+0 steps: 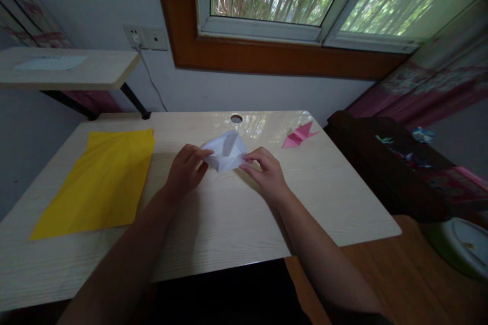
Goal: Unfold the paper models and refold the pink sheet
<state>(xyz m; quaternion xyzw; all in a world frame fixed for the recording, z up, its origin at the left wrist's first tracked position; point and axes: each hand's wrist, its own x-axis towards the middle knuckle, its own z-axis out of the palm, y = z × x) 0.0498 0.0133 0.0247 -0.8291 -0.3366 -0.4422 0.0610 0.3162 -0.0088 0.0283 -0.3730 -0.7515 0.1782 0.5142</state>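
Observation:
A partly folded white paper [225,151] rests on the pale wooden desk [229,213], one flap standing up in its middle. My left hand [185,170] pinches the paper's left corner between thumb and fingers. My right hand [266,171] pinches its right corner, fingertips pressed against the lower right edge. Both forearms reach in from the near edge of the desk.
A large yellow sheet [101,181] lies flat at the desk's left. A pink folded paper figure [299,135] sits at the back right, near a cable hole [236,119]. A dark sofa [400,167] stands to the right, a raised shelf [68,68] at back left.

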